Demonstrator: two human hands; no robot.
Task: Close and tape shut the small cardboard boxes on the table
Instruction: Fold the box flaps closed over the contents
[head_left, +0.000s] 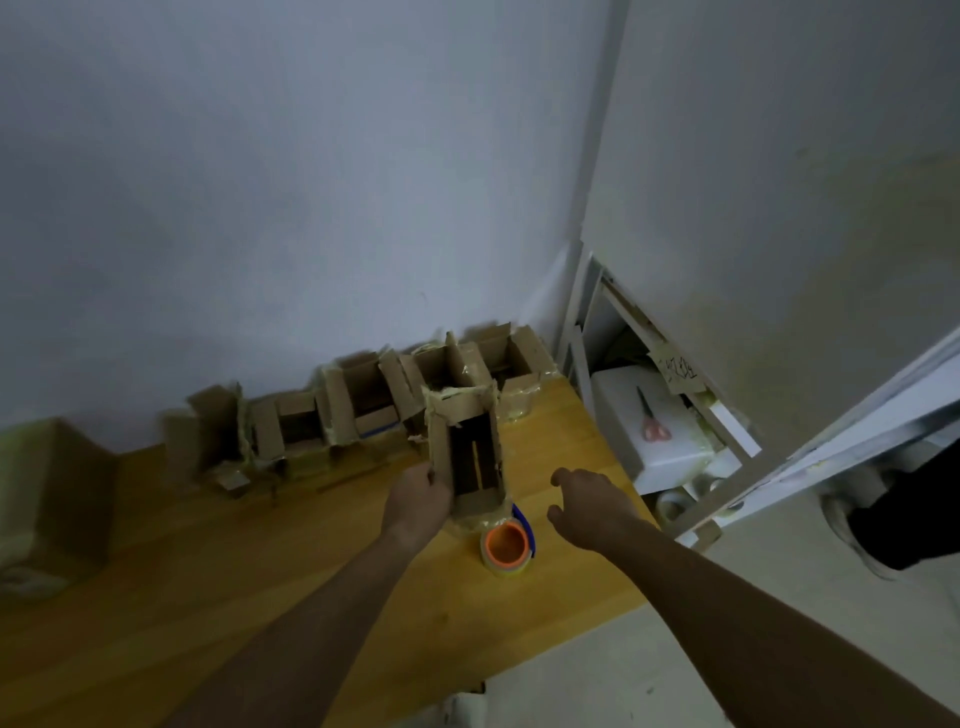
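A small cardboard box stands near the middle of the wooden table, its flaps up and its dark inside showing. My left hand grips the box's left side near the bottom. To the right of the box my right hand hovers above the table, fingers loosely spread and holding nothing. A tape roll with an orange core lies just in front of the box, between my two hands. Several more open cardboard boxes line the wall behind.
A larger cardboard box sits at the table's far left. Past the table's right edge, red-handled scissors lie on a white foam box inside a white shelf unit. A person's dark shoe is on the floor at the right.
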